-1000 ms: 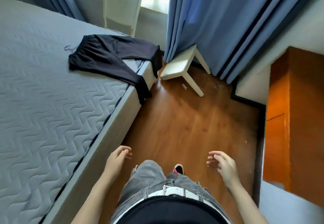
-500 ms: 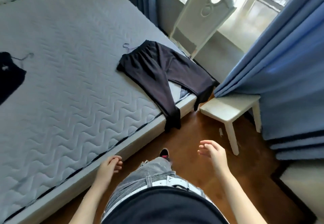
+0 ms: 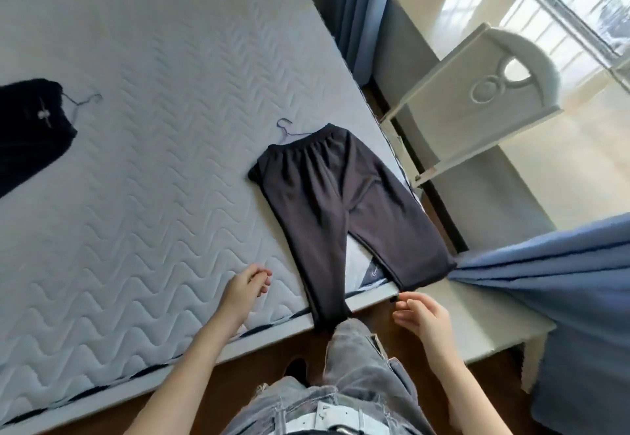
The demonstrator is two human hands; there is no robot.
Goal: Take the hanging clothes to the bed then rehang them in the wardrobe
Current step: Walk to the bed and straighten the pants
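Beside the bed (image 3: 153,179), left hand (image 3: 247,289) and right hand (image 3: 422,315) hovered empty, fingers loose; dark trousers (image 3: 335,202) probably best lifted by the hanger hook (image 3: 284,127).

A white chair (image 3: 477,104) with a carved, cut-out back stands beside the sunlit window (image 3: 562,1). One blue curtain (image 3: 361,8) hangs beyond it. A nearer blue curtain (image 3: 562,284) drapes over a white stool (image 3: 477,325) on the brown wooden floor (image 3: 266,366).
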